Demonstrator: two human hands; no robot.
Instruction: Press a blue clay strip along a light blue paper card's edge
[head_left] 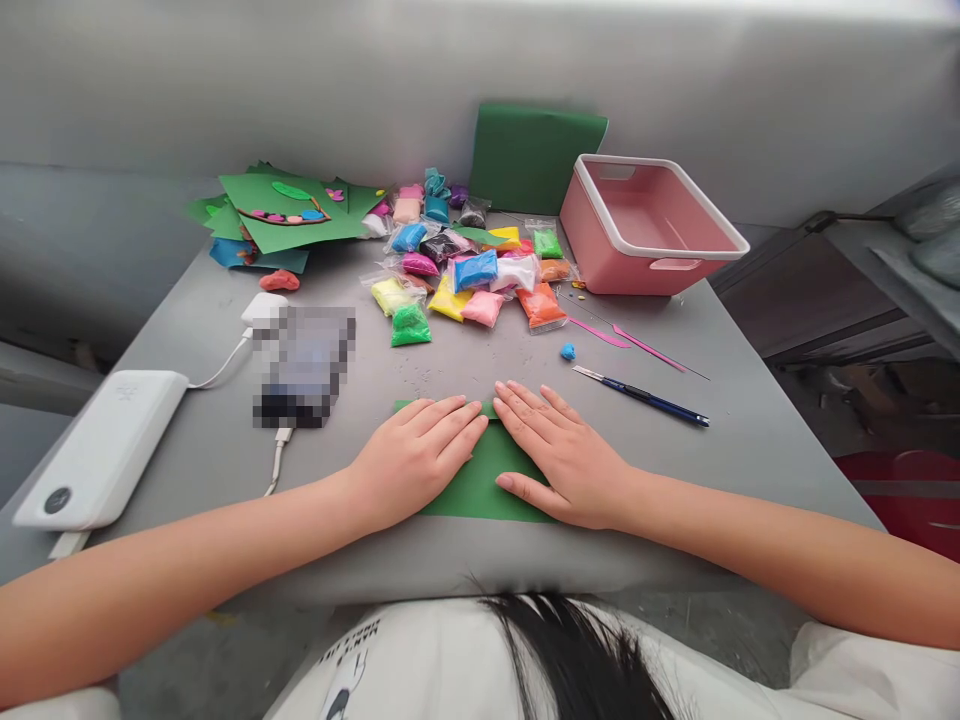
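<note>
Flat on the table near its front edge lies a sheet of green paper (487, 480), with a narrow strip folded over along its far side. My left hand (420, 455) rests palm down on the left part of the sheet, fingers stretched toward the fold. On the right part lies my right hand (566, 460), also flat, its thumb held apart from the fingers. The fingertips of both hands nearly meet at the fold. Neither hand holds anything. Much of the sheet is hidden under the hands.
Several bags of coloured clay (475, 272) lie mid-table. A pink basket (652, 275) stands back right, before a green sheet (529, 160). Decorated green papers (289, 215) pile up back left. A craft knife (645, 397) lies right; a power bank (105, 445) and phone (307, 365) left.
</note>
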